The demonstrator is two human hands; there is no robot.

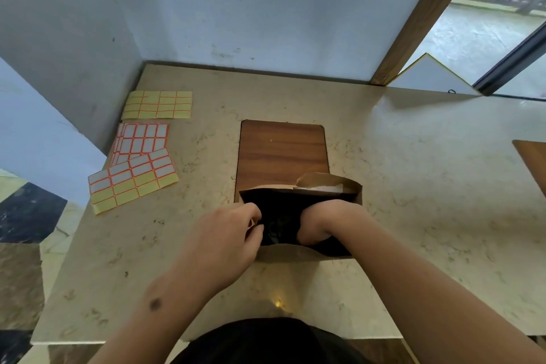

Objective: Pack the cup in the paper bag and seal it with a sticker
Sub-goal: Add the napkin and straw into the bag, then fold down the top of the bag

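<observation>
Pinching the paper bag [325,186] rim, the left hand [224,242] holds it open; the right hand [322,221] reaches inside, its grip hidden.

Matt brown paper bag [331,183] on glossy (marble-look) counter [413,171].

A beige marble-like counter [413,186] is set into a corner of pale blue walls [251,3]. A brown wooden panel [282,151] is inlaid in its top. At the right a wooden door frame [425,15] is seen, and daylight falls on a pale floor [478,35] beyond. Dark and yellowish floor tiles [26,210] are seen at the left.
</observation>
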